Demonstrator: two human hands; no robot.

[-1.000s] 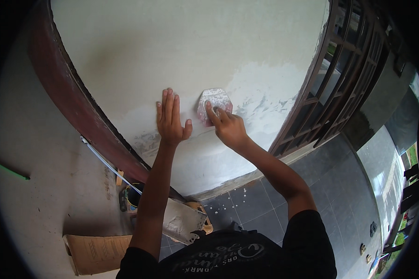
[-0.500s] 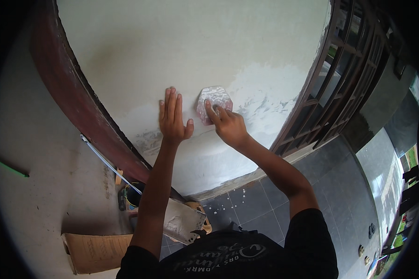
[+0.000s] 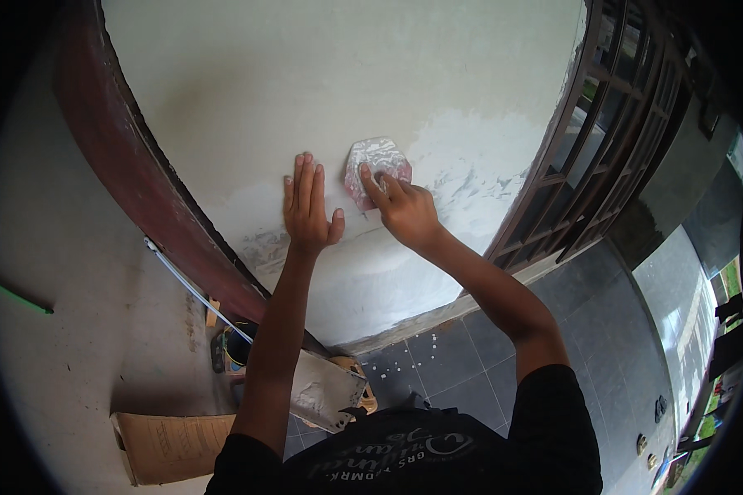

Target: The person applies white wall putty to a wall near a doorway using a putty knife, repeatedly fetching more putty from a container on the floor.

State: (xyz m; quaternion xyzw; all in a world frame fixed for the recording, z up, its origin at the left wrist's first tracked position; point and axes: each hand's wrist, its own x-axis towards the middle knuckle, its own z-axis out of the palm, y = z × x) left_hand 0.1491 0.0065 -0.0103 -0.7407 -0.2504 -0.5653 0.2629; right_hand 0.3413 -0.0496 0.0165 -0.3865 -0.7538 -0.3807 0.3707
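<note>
My left hand [image 3: 309,210] lies flat on the pale wall [image 3: 322,91], fingers stretched upward and thumb out to the side. To its right, my right hand [image 3: 409,213] grips a reddish putty scraper [image 3: 378,157] with a many-sided blade smeared with white putty. Its blade rests against the wall, and my index finger presses along its face. Any handle is mostly hidden under my fingers. Fresh white putty [image 3: 466,157] covers the wall right of the scraper, with grey streaks in it, and more whitish coating spreads below both hands.
A dark-framed window [image 3: 570,140] borders the wall on the right, a dark red frame [image 3: 140,165] on the left. Below stand a putty-smeared tray [image 3: 330,396] and a cardboard box [image 3: 169,445]. White spots dot the grey floor tiles [image 3: 462,363].
My right hand has slid the putty scraper a little up and to the left along the wall. My left hand stays in nearly the same place.
</note>
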